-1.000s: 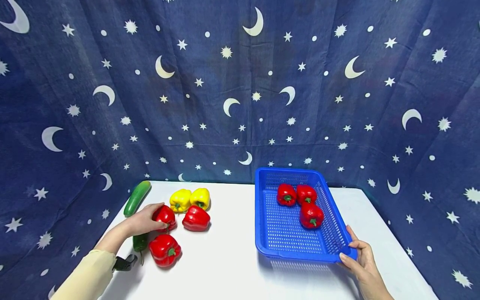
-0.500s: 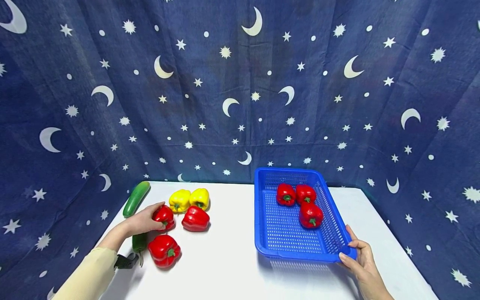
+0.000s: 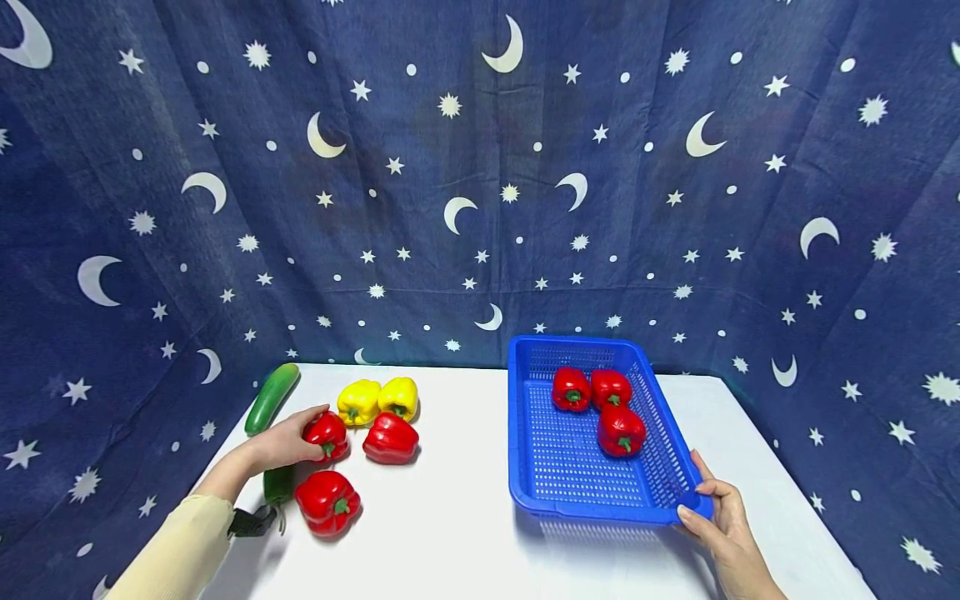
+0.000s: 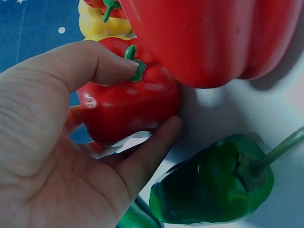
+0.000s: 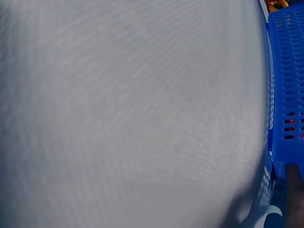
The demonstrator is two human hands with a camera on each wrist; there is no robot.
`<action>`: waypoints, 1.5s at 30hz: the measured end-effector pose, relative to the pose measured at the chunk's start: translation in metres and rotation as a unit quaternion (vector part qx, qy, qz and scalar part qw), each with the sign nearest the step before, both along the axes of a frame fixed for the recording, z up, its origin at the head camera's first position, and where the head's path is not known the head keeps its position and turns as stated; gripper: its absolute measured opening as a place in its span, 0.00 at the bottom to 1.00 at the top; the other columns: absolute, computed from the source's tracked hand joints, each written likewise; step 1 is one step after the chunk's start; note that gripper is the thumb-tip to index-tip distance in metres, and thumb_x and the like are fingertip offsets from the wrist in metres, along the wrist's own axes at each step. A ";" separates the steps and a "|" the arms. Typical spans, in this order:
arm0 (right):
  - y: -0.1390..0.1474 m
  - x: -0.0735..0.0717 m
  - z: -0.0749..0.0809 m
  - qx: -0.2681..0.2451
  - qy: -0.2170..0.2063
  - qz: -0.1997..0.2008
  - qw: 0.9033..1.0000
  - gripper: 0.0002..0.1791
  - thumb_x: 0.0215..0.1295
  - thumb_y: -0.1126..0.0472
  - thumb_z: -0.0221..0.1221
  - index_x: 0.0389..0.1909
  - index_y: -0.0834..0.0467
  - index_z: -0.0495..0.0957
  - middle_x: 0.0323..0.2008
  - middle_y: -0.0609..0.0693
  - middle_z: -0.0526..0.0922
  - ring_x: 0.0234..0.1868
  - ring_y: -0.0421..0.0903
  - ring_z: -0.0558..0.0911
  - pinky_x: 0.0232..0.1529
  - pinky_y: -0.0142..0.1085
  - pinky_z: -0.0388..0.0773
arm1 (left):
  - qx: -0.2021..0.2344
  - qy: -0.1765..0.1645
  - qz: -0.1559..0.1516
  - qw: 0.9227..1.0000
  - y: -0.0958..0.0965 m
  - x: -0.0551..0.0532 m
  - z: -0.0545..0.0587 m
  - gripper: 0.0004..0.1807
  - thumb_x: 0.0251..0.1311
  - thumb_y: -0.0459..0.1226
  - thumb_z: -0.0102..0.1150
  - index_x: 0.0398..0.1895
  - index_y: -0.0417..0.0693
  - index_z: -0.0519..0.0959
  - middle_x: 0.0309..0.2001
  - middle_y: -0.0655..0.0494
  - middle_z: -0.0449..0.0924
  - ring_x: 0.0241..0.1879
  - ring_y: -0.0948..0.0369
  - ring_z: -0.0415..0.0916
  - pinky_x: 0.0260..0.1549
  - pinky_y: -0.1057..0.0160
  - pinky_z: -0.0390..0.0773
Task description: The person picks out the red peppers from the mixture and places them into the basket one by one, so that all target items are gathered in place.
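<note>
My left hand (image 3: 288,442) grips a red bell pepper (image 3: 327,437) on the left of the table; in the left wrist view the thumb lies by its green stem and the fingers wrap beneath the red bell pepper (image 4: 133,107). Another red bell pepper (image 3: 327,502) sits just nearer to me, and a third red bell pepper (image 3: 391,438) to the right. My right hand (image 3: 727,533) holds the near right corner of a blue plastic basket (image 3: 555,508), thumb on the rim and fingers along the outer side. Three red bell peppers (image 3: 622,431) lie inside the basket.
Two yellow bell peppers (image 3: 359,402) stand behind the red ones. A cucumber (image 3: 272,398) lies at the left table edge. A dark green pepper (image 4: 213,183) with a long stem lies under my left wrist. A blue moon-and-star curtain (image 3: 480,167) encloses the white table (image 3: 450,517).
The left thumb has shifted slightly on the red bell pepper, which stays nearly where it was. My right hand and the basket have not visibly moved.
</note>
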State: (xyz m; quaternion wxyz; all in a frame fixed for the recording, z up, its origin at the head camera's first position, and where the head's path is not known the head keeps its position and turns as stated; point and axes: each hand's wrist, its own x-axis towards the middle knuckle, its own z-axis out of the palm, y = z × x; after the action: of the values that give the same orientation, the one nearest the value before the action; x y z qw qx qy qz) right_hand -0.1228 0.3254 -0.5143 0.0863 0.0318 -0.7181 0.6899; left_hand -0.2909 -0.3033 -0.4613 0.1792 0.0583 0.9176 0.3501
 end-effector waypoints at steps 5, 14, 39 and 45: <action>0.000 0.000 0.001 -0.001 -0.007 0.001 1.000 0.20 0.78 0.67 0.52 0.57 0.55 0.51 0.83 0.48 0.36 0.71 0.36 0.61 0.52 0.25 0.77 | 0.014 0.000 0.000 1.000 -0.001 0.000 -0.002 0.49 0.53 0.30 0.66 0.77 0.31 0.53 0.63 0.32 0.70 0.59 0.40 0.71 0.58 0.40 0.76; 0.000 0.000 0.000 -0.008 -0.004 0.001 1.000 0.20 0.78 0.68 0.52 0.57 0.54 0.51 0.83 0.49 0.36 0.74 0.40 0.58 0.52 0.25 0.77 | 0.028 -0.010 -0.001 1.000 -0.005 0.003 0.001 0.49 0.54 0.30 0.66 0.78 0.34 0.53 0.63 0.32 0.68 0.58 0.41 0.71 0.56 0.42 0.78; 0.001 -0.001 0.000 -0.004 -0.006 0.003 1.000 0.19 0.78 0.68 0.52 0.57 0.54 0.52 0.83 0.49 0.37 0.72 0.38 0.58 0.52 0.25 0.77 | 0.252 -0.127 0.009 0.959 -0.028 0.000 -0.009 0.52 0.59 0.27 0.64 0.82 0.41 0.42 0.69 0.30 0.54 0.51 0.51 0.76 0.50 0.52 0.84; 0.001 -0.001 0.001 -0.006 -0.001 0.003 1.000 0.19 0.78 0.68 0.51 0.57 0.55 0.52 0.83 0.50 0.36 0.70 0.35 0.60 0.52 0.25 0.77 | 0.252 -0.127 0.012 0.959 -0.028 0.000 -0.009 0.52 0.58 0.27 0.64 0.82 0.40 0.43 0.69 0.30 0.54 0.51 0.50 0.75 0.49 0.54 0.84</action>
State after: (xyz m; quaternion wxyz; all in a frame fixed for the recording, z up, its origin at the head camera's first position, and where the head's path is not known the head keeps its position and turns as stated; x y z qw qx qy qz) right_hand -0.1233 0.3260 -0.5131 0.0836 0.0326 -0.7136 0.6947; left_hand -0.2913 -0.3317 -0.4707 0.2699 0.0454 0.7701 0.5762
